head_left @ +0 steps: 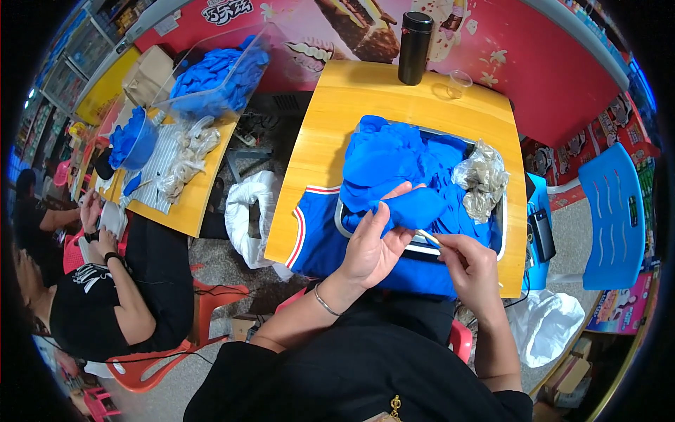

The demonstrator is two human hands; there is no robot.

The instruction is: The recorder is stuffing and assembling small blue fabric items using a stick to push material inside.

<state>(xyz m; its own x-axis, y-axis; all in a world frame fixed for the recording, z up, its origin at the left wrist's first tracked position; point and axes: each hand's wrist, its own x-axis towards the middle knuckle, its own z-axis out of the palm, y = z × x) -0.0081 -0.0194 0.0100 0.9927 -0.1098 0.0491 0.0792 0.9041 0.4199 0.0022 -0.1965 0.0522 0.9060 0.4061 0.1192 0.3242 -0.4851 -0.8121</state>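
Observation:
My left hand (371,247) pinches a rounded, leaf-shaped blue piece (418,209), its palm turned up and fingers partly behind the piece. Between the thumb and fingers of my right hand (472,266) is a thin pale stick (427,237), whose far end meets the lower edge of that piece. What the stick's tip is like is too small to tell. Both hands are over the near side of a white-rimmed tray (502,243) heaped with flat blue pieces (383,151). A crumpled clear plastic bag (481,179) with brownish contents lies on the tray's right part.
Blue cloth with red-and-white trim (316,243) lies under the tray on the yellow table (316,133). A black flask (415,49) and a clear cup (460,83) stand at the back. Rightward are blue chairs (613,211); leftward, a co-worker (105,302) sits by a clear bin (261,60).

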